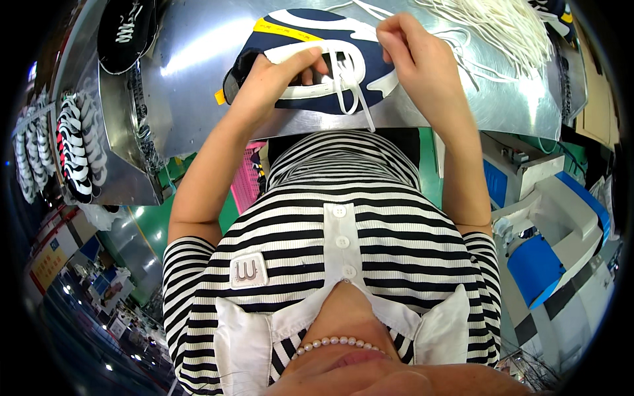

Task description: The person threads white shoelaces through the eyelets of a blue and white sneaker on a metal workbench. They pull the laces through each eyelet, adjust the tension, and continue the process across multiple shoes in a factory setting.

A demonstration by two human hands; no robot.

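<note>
A navy shoe upper [254, 41] with white overlays and a yellow strip lies on the metal worktable near its front edge. My left hand [284, 76] grips it at the opening, thumb on the white eyelet edge and the other fingers partly inside. A white shoelace [348, 99] is threaded through the front part of that edge, its loop and loose end hanging toward me. Right of the upper, my right hand [422, 63] is raised with its fingers pinched together. White lace runs up to those fingertips; the exact grip is partly hidden.
A bundle of white laces [492, 33] lies at the back right of the metal worktable [191, 86]. A black shoe [125, 33] sits at the far left. Black-and-white shoe parts [76, 145] hang beyond the left edge. A blue-and-white machine [545, 244] stands at the right.
</note>
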